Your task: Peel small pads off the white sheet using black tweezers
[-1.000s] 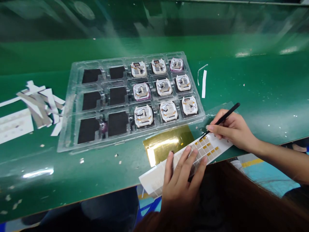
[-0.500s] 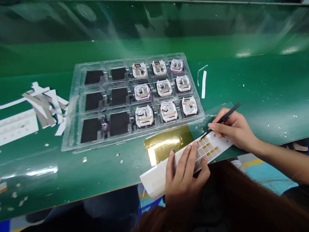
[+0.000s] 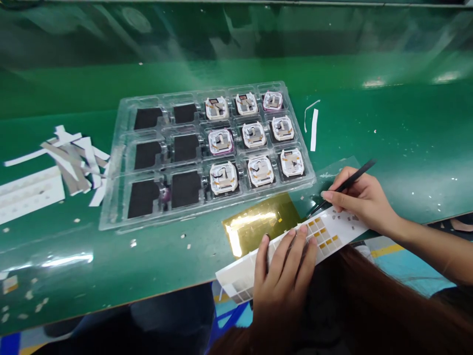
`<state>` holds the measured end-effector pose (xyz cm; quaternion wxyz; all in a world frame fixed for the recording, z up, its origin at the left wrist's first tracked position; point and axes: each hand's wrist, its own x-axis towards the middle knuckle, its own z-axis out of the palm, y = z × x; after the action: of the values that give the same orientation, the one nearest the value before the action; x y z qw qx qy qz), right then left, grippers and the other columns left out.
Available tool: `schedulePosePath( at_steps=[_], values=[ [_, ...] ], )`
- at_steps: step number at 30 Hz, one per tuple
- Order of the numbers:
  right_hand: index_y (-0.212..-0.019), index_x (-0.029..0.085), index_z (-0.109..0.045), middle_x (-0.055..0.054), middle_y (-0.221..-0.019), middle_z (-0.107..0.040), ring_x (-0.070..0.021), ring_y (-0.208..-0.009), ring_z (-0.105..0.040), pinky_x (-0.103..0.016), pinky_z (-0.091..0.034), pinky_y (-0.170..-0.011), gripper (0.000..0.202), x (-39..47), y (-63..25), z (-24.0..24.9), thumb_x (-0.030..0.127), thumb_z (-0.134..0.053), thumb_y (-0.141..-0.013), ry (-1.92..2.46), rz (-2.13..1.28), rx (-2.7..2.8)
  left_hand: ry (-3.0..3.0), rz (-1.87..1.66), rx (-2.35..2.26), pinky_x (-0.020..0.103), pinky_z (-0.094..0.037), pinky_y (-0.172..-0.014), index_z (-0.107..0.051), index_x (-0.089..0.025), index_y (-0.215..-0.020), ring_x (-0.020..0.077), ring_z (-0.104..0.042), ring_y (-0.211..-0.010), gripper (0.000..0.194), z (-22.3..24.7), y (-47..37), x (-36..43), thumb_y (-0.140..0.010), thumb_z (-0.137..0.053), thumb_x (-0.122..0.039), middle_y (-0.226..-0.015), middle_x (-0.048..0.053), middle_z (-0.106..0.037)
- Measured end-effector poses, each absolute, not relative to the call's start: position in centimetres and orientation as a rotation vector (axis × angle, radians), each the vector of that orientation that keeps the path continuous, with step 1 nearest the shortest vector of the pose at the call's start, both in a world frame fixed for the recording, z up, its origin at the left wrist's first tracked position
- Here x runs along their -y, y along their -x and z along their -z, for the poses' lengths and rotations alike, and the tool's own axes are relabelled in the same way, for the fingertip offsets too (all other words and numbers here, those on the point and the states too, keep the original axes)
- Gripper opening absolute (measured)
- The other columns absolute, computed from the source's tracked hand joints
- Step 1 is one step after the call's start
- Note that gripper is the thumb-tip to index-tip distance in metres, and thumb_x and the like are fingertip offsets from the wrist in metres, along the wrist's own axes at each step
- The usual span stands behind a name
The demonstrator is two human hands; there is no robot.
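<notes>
Glossy green worktop (image 3: 388,128), smooth and reflective, with glare streaks and small white scraps scattered across it; its near edge runs diagonally across the bottom, blue floor with a yellow line showing below. The far background is dark, blurred green.

Left hand (image 3: 283,276) lies flat with fingers spread, pressing down a long white sticker sheet (image 3: 343,228) that overhangs the worktop edge. The sheet is thin and papery, gridded, with small square gold stickers (image 3: 325,236) near its middle and grey marks toward the right end.

Right hand (image 3: 360,197) pinches thin black tweezers (image 3: 345,185) between thumb and fingers like a pen, the tip pointing down at the upper edge of the sheet, just beside the gold squares.

A shiny gold film (image 3: 258,219), rectangular, lies flat just beyond the sheet, partly under it.

A clear plastic tray (image 3: 118,162), moulded into a grid of pockets, sits farther back. The right three columns hold nine small white square parts (image 3: 223,177), two with purple rims; the left pockets show black square pads (image 3: 143,197).

A heap of white and grey paper strips (image 3: 74,158) lies at far left beside a white card (image 3: 29,195). Two white slivers (image 3: 313,129) lie right of the tray.
</notes>
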<state>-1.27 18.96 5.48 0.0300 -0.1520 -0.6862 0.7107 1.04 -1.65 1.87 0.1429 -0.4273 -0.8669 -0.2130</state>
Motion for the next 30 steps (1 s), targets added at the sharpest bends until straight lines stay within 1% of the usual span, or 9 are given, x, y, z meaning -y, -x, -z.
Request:
schedulePosePath(
  at_steps=[6,14,20,24,30],
  values=[
    [-0.067,0.016,-0.053,0.004,-0.056,-0.057,-0.0065,-0.042,-0.052,-0.018,-0.041,-0.039,0.029,-18.92,1.20,-5.59,0.023,-0.081,-0.063,0.468,-2.193,2.134,1.284,0.603,2.524,0.049,-0.026,-0.111,-0.058,-0.017,-0.116,0.0214,-0.050,-0.119,0.028,-2.00,-1.00,2.01,-0.088,-0.049,-0.017,-0.128,0.007,-0.056],
    [-0.068,0.016,-0.054,0.005,-0.055,-0.056,-0.0065,-0.042,-0.053,-0.018,-0.041,-0.039,0.028,-19.02,1.33,-5.54,0.023,-0.081,-0.063,0.494,-2.186,2.170,1.265,0.637,2.532,0.051,-0.028,-0.109,-0.059,-0.017,-0.115,0.0225,-0.051,-0.118,0.028,-2.01,-0.98,1.76,-0.089,-0.048,-0.015,-0.127,0.008,-0.056],
    [-0.067,0.015,-0.055,0.005,-0.054,-0.057,-0.0059,-0.042,-0.052,-0.017,-0.040,-0.038,0.027,-18.91,1.35,-5.65,0.022,-0.080,-0.064,0.520,-2.197,2.178,1.211,0.679,2.518,0.049,-0.030,-0.108,-0.061,-0.017,-0.111,0.0212,-0.053,-0.116,0.028,-1.87,-1.14,1.62,-0.089,-0.045,-0.012,-0.125,0.007,-0.058],
    [-0.067,0.015,-0.055,0.006,-0.050,-0.055,-0.0050,-0.041,-0.050,-0.016,-0.036,-0.037,0.026,-18.93,1.39,-5.69,0.021,-0.080,-0.065,0.502,-2.254,2.127,1.214,0.682,2.527,0.049,-0.029,-0.108,-0.060,-0.017,-0.112,0.0212,-0.052,-0.117,0.027,-1.85,-1.17,1.68,-0.090,-0.045,-0.014,-0.125,0.007,-0.058],
    [-0.067,0.016,-0.055,0.003,-0.051,-0.058,-0.0044,-0.038,-0.045,-0.016,-0.026,-0.032,0.025,-19.35,1.64,-5.57,0.026,-0.078,-0.069,0.532,-2.348,2.044,1.279,0.627,2.552,0.051,-0.028,-0.109,-0.058,-0.018,-0.116,0.0215,-0.049,-0.120,0.029,-1.95,-1.00,1.96,-0.088,-0.050,-0.015,-0.128,0.007,-0.056]
  ],
)
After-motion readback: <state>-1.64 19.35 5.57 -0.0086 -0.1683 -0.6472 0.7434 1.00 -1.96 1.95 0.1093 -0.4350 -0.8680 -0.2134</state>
